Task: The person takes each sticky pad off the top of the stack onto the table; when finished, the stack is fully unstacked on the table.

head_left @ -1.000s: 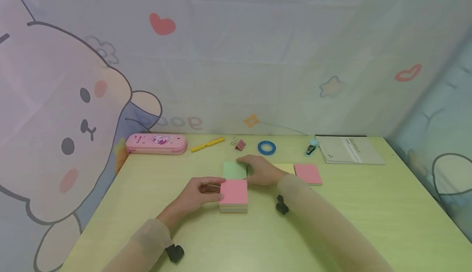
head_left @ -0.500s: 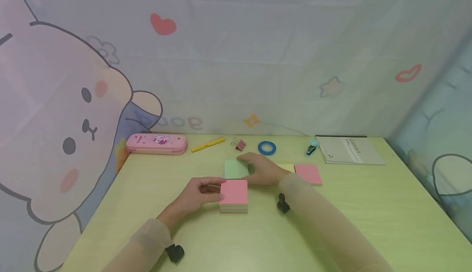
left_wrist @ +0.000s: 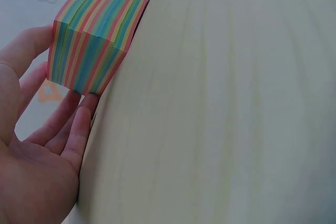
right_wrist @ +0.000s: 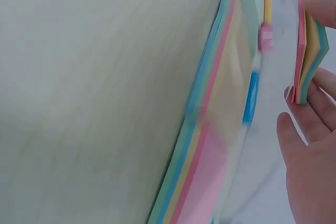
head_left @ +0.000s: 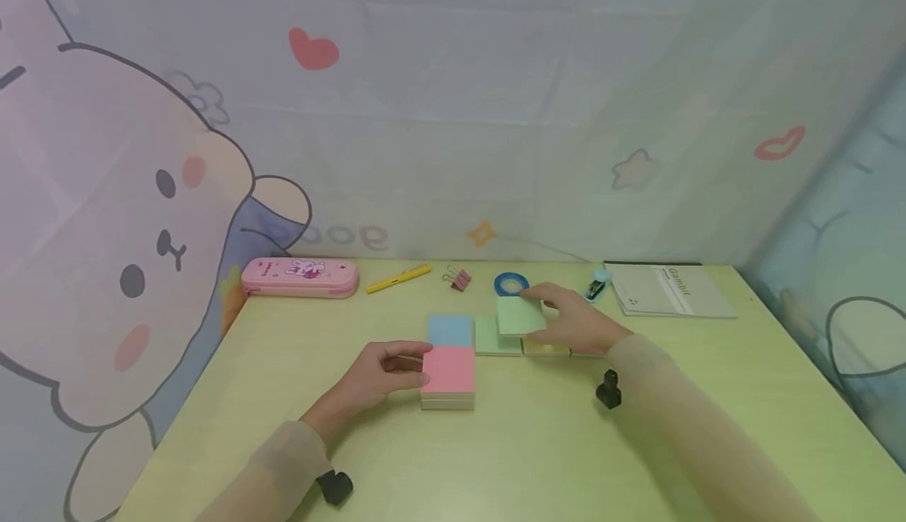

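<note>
R hand [head_left: 576,321] lifted green-topped pad [head_left: 521,316], now rightward

2 sheer beige sleeves [head_left: 283,459]; small black wrist camera [head_left: 609,390] under each forearm.

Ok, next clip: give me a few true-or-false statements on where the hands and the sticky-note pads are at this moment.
1. The left hand holds the pink-topped pad on the table. True.
2. The right hand lies flat and holds nothing. False: it holds a thin green-topped wad of notes, lifted above the row of pads.
3. A blue-topped pad lies just behind the pink-topped pad. True.
4. The pink pencil case sits at the table's near edge. False: it lies at the far edge, by the curtain.
5. The blue tape roll rests on the notebook. False: it lies on the table, apart from it.
</note>
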`<state>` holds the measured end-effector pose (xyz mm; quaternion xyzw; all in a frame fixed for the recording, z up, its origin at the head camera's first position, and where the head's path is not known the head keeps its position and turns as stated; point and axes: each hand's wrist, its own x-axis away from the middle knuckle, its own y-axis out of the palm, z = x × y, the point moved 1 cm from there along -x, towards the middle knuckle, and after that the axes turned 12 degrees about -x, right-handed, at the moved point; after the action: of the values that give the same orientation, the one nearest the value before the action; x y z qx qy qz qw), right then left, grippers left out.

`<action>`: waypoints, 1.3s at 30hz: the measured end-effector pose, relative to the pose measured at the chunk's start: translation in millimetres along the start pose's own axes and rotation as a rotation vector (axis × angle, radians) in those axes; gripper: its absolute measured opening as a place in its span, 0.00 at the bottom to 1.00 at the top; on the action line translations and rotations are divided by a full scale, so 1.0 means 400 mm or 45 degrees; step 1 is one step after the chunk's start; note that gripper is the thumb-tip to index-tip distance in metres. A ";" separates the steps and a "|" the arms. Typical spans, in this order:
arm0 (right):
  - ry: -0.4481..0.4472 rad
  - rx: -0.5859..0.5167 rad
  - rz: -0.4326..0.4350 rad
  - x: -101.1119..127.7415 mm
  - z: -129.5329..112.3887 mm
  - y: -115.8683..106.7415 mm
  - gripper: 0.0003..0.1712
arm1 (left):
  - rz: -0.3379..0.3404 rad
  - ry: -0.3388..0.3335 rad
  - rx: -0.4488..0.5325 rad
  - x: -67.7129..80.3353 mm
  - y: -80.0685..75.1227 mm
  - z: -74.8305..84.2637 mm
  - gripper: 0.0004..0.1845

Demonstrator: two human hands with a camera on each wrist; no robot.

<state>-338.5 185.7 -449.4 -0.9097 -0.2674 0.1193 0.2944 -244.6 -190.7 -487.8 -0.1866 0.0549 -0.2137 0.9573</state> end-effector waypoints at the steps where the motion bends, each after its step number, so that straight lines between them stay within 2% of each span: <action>1: 0.013 -0.039 0.009 0.019 0.013 -0.015 0.45 | -0.003 -0.001 0.003 -0.001 0.001 -0.001 0.26; 5: 0.042 -0.139 0.064 0.089 0.058 -0.078 0.45 | 0.000 -0.008 0.007 -0.002 0.001 -0.005 0.26; 11: 0.048 -0.023 0.105 0.175 0.113 -0.156 0.45 | 0.002 -0.023 -0.001 -0.002 0.001 -0.006 0.26; 18: 0.107 -0.009 0.144 0.245 0.193 -0.202 0.44 | 0.004 -0.014 -0.005 -0.003 0.002 -0.007 0.26; 27: 0.133 -0.019 0.164 0.288 0.226 -0.216 0.42 | 0.003 -0.008 -0.008 -0.003 0.001 -0.004 0.26; 39: 0.111 -0.033 0.156 0.297 0.229 -0.226 0.43 | 0.004 -0.010 0.001 -0.001 0.002 -0.002 0.26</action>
<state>-311.9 356.9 -475.5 -0.9325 -0.1994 0.0938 0.2860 -244.9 -190.2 -488.8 -0.1871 0.0514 -0.2115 0.9579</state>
